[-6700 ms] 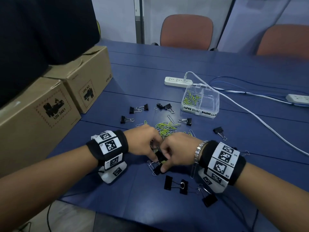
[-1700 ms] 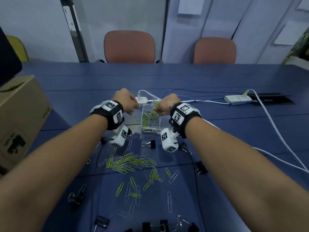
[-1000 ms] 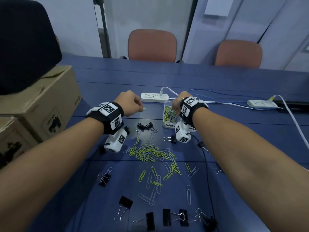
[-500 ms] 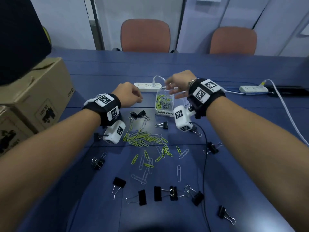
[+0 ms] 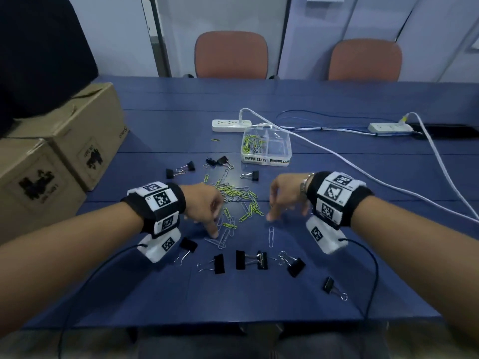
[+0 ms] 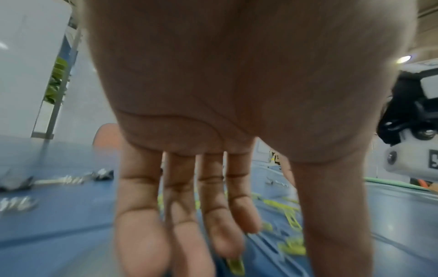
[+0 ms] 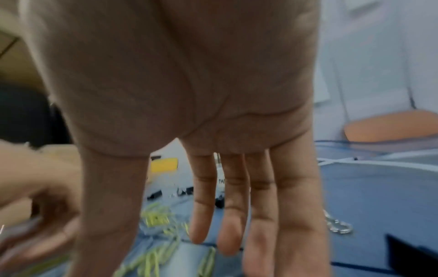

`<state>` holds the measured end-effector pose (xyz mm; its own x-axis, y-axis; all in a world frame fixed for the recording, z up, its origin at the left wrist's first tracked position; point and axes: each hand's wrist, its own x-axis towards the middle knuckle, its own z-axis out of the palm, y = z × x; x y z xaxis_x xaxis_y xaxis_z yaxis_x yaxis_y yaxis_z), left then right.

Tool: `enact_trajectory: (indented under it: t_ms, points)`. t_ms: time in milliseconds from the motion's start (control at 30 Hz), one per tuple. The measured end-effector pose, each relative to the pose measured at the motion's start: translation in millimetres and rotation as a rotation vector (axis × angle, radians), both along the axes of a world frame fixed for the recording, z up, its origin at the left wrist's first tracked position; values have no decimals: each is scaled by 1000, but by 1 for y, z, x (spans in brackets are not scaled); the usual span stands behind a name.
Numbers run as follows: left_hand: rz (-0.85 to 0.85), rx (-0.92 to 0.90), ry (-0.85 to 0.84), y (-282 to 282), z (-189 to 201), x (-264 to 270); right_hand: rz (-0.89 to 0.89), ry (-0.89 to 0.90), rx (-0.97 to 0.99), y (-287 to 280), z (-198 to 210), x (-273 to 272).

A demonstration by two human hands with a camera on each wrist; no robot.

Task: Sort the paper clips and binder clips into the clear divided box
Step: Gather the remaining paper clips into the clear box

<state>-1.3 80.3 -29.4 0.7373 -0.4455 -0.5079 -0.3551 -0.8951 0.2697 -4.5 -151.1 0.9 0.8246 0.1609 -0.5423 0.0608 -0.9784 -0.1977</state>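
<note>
Binder clips (image 5: 240, 260) lie in a row nearest the table (image 5: 233, 301) edge. Beyond them, the left hand (image 5: 204, 206) and right hand (image 5: 286, 194) hover with fingers extended, empty, over scattered paper clips (image 5: 237, 200). Farther back stands the box (image 5: 265, 147), its left compartment holding paper clips.

Yellow-green paper clips (image 5: 237, 200), blue table (image 5: 259, 294)

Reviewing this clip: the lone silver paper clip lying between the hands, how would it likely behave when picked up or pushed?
The silver paper clip lies flat on the smooth blue table, so it would probably slide when pushed rather than roll. Thin bent wire suggests it is very light. Lying flush, it likely needs a fingertip pinch or a drag; the open right hand hovers just beyond it.
</note>
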Motion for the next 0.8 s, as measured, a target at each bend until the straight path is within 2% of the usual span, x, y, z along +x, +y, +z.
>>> enact_trajectory:
  t_ms: [100, 200, 333, 433, 533, 600, 700, 800]
  points:
    - [-29, -21, 90, -1, -5, -11, 52, 118, -109, 0, -10, -9]
    - [-30, -60, 87, -6, -7, -11, 47, 242, -100, 2, -16, -12]
    - [-52, -97, 63, -9, -12, -8, 49, 300, -97, 7, -30, -11]
    - [-31, -151, -66, -9, -12, 0, 57, 237, -9, 7, -32, -2]
    - [10, -186, -249, -6, -13, 7, 67, 65, 83, 8, -29, 7]
    - [31, -245, -308, -5, -11, 7, 61, -40, 134, 3, -26, 13]
    - [34, -256, -233, -7, -6, 1, 49, -35, 172, -13, -22, 20]
    - [11, -228, -26, -14, -7, -7, 95, 129, 67, -21, -23, 18]
